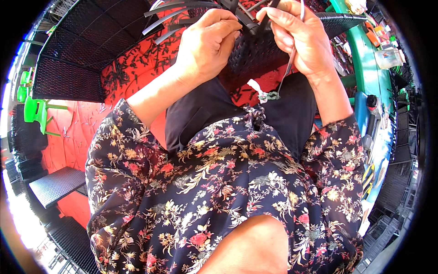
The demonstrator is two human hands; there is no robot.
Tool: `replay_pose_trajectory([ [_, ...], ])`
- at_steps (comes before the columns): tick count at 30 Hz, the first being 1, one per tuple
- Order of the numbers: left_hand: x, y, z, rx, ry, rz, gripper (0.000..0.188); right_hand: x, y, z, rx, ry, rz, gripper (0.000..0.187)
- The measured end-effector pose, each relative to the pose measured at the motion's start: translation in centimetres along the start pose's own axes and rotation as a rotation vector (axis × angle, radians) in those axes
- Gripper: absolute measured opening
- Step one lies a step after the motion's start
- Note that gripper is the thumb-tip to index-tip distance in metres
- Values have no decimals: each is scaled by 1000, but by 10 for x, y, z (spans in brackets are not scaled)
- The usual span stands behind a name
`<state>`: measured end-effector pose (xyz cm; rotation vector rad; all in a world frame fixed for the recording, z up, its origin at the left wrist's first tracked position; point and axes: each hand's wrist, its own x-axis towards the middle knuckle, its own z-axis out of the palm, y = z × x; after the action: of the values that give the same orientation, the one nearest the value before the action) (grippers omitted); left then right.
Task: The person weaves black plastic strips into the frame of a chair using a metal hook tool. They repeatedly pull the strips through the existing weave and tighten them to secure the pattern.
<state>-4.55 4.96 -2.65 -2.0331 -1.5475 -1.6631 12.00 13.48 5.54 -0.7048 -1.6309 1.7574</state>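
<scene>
At the top of the head view, both my hands work at a black woven piece [255, 55] between my knees. My left hand [205, 45] is closed in a pinch by the frame's corner, where several flat black strips [171, 13] fan out to the left. My right hand [301, 39] pinches a black strip [265, 18] between thumb and finger. A thin metal rod-like tool [292, 59] runs through the same hand, its lower end pointing toward my lap. What lies inside my left fingertips is hidden.
Black woven panels [73, 50] stand at the left over a red floor [73, 150] littered with black scraps. A green stool [39, 112] is farther left. On the right, a green bench [365, 64] holds a clear jar [388, 58] and assorted tools.
</scene>
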Motion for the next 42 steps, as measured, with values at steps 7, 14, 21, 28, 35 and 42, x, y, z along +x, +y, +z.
replay_pose_trajectory([
  [7,0,4,15,-117,109,-26,11,-18,-6,-7,51,-28,-137,7],
  [14,-1,11,16,-120,153,-40,11,-41,7,-19,-13,-49,-153,18],
  [21,4,12,14,-72,186,63,5,-50,7,-5,-131,14,-137,17],
  [28,-10,16,13,-132,191,-69,16,-51,13,-2,-137,22,-110,17],
  [35,-23,39,-2,-171,105,-2,20,-49,18,0,-93,-19,-123,16],
  [42,-33,39,11,-333,128,-365,13,-52,14,9,-49,-28,-171,12],
])
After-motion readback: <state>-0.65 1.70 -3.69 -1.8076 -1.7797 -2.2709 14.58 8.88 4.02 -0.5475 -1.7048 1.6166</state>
